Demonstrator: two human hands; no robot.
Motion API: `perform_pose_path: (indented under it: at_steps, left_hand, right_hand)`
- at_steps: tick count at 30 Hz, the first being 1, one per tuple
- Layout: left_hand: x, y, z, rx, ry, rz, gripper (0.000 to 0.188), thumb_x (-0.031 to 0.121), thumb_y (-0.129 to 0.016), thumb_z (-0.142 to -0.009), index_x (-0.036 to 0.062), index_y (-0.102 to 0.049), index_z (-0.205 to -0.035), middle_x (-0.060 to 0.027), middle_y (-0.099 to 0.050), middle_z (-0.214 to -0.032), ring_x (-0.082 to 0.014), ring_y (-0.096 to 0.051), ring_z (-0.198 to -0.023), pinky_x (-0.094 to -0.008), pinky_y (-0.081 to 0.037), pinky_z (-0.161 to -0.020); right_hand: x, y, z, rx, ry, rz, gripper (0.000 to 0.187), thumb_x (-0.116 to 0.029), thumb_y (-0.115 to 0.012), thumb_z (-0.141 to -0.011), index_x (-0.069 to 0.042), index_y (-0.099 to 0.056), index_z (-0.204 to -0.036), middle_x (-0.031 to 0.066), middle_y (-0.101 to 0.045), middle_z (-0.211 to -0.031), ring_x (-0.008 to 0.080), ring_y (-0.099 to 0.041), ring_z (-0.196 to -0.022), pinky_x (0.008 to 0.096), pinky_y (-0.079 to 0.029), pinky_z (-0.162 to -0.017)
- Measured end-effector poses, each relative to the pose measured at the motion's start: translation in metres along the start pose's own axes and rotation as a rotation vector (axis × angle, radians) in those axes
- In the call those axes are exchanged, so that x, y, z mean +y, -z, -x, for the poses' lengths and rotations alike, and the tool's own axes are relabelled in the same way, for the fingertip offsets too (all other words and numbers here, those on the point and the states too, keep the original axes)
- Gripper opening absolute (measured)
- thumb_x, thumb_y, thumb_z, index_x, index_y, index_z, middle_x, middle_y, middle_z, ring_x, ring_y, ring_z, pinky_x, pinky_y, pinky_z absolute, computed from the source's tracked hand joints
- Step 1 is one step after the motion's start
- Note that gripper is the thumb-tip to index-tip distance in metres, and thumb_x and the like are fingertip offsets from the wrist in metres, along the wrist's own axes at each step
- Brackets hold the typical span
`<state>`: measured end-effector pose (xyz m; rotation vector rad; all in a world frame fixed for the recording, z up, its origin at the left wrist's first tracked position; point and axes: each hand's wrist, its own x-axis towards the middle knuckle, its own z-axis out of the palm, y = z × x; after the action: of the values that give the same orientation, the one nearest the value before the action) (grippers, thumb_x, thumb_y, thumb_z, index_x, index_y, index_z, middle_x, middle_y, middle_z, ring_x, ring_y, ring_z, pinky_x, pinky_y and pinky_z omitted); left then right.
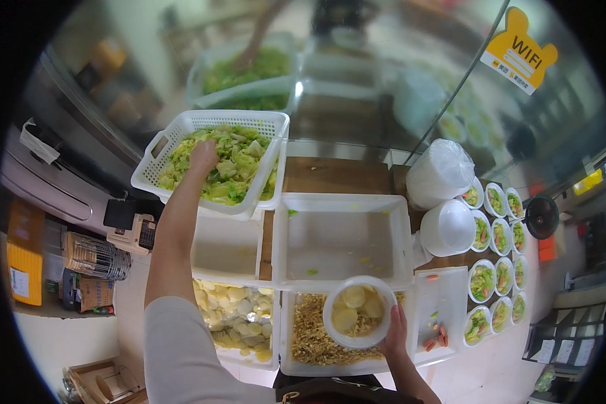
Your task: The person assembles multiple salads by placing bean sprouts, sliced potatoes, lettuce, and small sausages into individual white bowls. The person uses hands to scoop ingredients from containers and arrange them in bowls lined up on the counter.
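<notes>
At the far left stands a white perforated basket [172,145] full of chopped lettuce [239,161]. My left hand [204,158] reaches down into the leaves, its fingers curled and closed among them, the fingertips partly hidden. Near the front, my right hand [395,331] grips the right side of a round white bowl [328,316]. Inside that bowl lie pale potato slices [358,311] with some thin brownish strips under them. The bowl is held over a tray of shredded brownish strips [310,337]. To its left, another tray holds more potato slices [239,320].
A large white tray [343,232] with a few green scraps sits centrally. Stacked white bowls [448,227] and a wrapped stack [440,174] stand to its right. Filled bowls [481,283] line the right side. A tray [444,306] holds orange-red pieces. Glass [357,81] rises behind.
</notes>
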<state>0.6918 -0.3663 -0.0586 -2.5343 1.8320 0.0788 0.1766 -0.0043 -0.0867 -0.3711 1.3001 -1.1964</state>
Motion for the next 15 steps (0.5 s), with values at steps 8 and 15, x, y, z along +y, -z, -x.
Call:
perform_pose_path:
  at_steps: [8,15]
  left_hand:
    - [-0.017,0.055,0.043,0.150,-0.068,0.470,0.054,0.018,-0.068,-0.065,0.0046,-0.056,-0.116,-0.0171,-0.062,-0.102,-0.0246,-0.062,-0.088,-0.0337,-0.049,-0.077]
    - [0.071,0.170,0.180,-0.309,-0.255,1.304,0.039,0.001,-0.060,-0.074,0.0062,-0.053,-0.113,-0.0033,-0.062,-0.095,-0.0126,-0.060,-0.078,-0.0280,-0.050,-0.068]
  right_hand:
    - [-0.009,-0.052,-0.033,-0.268,0.033,0.023,0.038,-0.027,-0.046,-0.094,-0.005,-0.044,-0.125,0.0086,-0.052,-0.117,0.0182,-0.052,-0.107,0.0331,-0.046,-0.089]
    - [-0.024,-0.121,-0.046,-0.376,0.036,-0.161,0.032,-0.026,-0.044,-0.095,-0.002,-0.051,-0.115,0.0059,-0.055,-0.104,0.0124,-0.052,-0.095,0.0275,-0.043,-0.083]
